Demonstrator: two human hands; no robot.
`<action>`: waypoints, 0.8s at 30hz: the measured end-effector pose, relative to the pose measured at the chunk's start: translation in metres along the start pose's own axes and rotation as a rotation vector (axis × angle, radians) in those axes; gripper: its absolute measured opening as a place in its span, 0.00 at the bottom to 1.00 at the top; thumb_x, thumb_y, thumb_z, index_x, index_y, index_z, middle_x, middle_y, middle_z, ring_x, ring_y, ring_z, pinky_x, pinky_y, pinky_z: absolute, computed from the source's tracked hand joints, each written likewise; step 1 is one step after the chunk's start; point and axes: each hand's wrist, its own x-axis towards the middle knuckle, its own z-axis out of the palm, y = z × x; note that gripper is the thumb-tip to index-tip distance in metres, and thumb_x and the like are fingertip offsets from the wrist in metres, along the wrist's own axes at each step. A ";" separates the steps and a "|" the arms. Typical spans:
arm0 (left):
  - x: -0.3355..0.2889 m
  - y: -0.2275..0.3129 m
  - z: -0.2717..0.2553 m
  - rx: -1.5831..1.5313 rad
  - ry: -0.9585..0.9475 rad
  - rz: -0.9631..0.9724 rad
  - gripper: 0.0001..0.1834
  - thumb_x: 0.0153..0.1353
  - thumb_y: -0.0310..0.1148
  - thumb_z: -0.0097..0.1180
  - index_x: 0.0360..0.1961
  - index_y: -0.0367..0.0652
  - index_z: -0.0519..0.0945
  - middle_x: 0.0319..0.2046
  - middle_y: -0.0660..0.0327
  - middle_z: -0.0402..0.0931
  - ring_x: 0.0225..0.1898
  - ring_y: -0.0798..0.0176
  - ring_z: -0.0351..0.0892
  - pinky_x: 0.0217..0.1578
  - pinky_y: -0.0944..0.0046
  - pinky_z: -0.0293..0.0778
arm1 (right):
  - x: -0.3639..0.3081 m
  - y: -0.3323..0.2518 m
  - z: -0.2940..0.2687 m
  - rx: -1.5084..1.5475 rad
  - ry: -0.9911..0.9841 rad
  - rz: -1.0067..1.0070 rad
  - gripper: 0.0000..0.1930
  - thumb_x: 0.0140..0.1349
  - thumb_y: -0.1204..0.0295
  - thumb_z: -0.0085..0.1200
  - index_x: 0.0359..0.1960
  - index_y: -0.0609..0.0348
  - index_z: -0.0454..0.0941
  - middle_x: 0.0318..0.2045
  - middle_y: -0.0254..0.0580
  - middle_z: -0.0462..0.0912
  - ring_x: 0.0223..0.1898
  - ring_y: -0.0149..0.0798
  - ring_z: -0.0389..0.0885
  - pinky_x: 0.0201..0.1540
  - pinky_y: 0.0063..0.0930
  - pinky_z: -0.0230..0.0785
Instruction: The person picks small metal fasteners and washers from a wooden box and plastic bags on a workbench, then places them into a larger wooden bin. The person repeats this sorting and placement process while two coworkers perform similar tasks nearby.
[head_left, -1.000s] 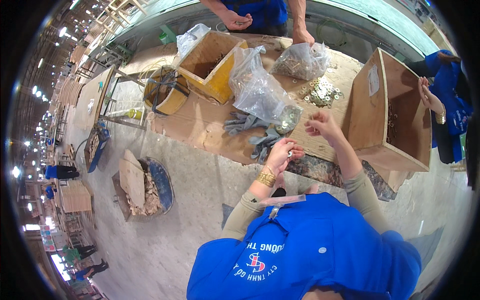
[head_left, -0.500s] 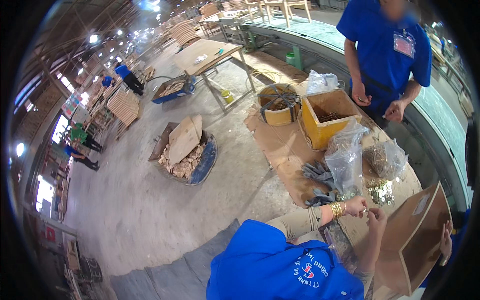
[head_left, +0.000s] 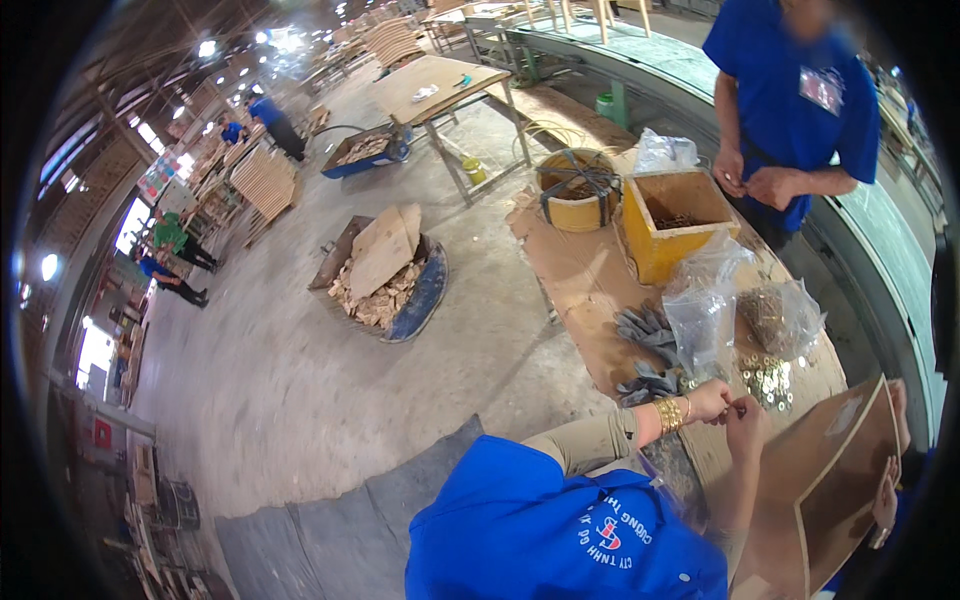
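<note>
My left hand (head_left: 708, 402), with gold bracelets at its wrist, and my right hand (head_left: 746, 425) meet fingertip to fingertip over the table. Both are closed in a pinch; whatever lies between the fingers is too small to make out. Just beyond them is a scatter of small shiny metal rings (head_left: 768, 384). A clear plastic bag (head_left: 702, 310) and a bag of small hardware (head_left: 775, 318) lie farther back. Grey gloves (head_left: 650, 335) sit left of the bags. At right, another person's hand (head_left: 885, 503) rests against a brown wooden panel piece (head_left: 826, 455) with an angled edge.
A yellow wooden box (head_left: 645, 238) and a round yellow tub (head_left: 572, 238) stand at the table's far end. Across from me stands a person in blue (head_left: 800, 110) beside a long green-topped bench (head_left: 890, 240). A blue cart of wood scraps (head_left: 420, 295) is on the floor at left.
The view has shifted slightly. My fingertips have drawn closer together, and the pale bit seen between them before is now hidden. The person opposite has brought both hands together.
</note>
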 end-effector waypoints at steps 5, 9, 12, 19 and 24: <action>0.004 -0.004 0.005 0.065 0.066 0.009 0.07 0.49 0.19 0.40 0.24 0.36 0.73 0.14 0.57 0.72 0.12 0.68 0.70 0.10 0.69 0.62 | 0.003 -0.011 -0.006 -0.186 -0.020 -0.054 0.04 0.45 0.76 0.49 0.20 0.64 0.74 0.17 0.51 0.75 0.21 0.49 0.75 0.25 0.36 0.66; 0.002 0.006 0.006 0.154 0.020 0.011 0.09 0.47 0.19 0.39 0.22 0.37 0.74 0.14 0.58 0.71 0.12 0.68 0.69 0.10 0.68 0.62 | 0.000 -0.014 -0.007 -0.051 -0.045 -0.021 0.05 0.48 0.75 0.48 0.23 0.65 0.75 0.17 0.54 0.74 0.21 0.52 0.74 0.24 0.37 0.65; 0.001 0.012 -0.001 0.133 -0.004 -0.032 0.10 0.47 0.21 0.39 0.25 0.37 0.75 0.15 0.60 0.71 0.12 0.68 0.68 0.11 0.68 0.62 | 0.000 0.002 0.001 0.024 -0.086 -0.017 0.07 0.49 0.73 0.46 0.26 0.62 0.76 0.20 0.53 0.75 0.26 0.54 0.74 0.28 0.39 0.65; -0.003 0.017 -0.008 0.047 -0.082 -0.043 0.08 0.53 0.21 0.41 0.30 0.37 0.74 0.16 0.64 0.71 0.11 0.75 0.65 0.11 0.77 0.58 | -0.003 0.001 0.009 0.101 0.043 0.165 0.09 0.46 0.70 0.52 0.26 0.63 0.74 0.20 0.52 0.75 0.24 0.49 0.75 0.26 0.35 0.66; 0.012 0.018 -0.012 0.013 -0.143 -0.112 0.07 0.55 0.24 0.45 0.35 0.36 0.71 0.19 0.62 0.73 0.13 0.78 0.64 0.11 0.79 0.57 | -0.007 0.017 0.011 0.332 0.141 0.294 0.11 0.49 0.65 0.54 0.25 0.63 0.73 0.17 0.41 0.75 0.19 0.33 0.73 0.21 0.26 0.64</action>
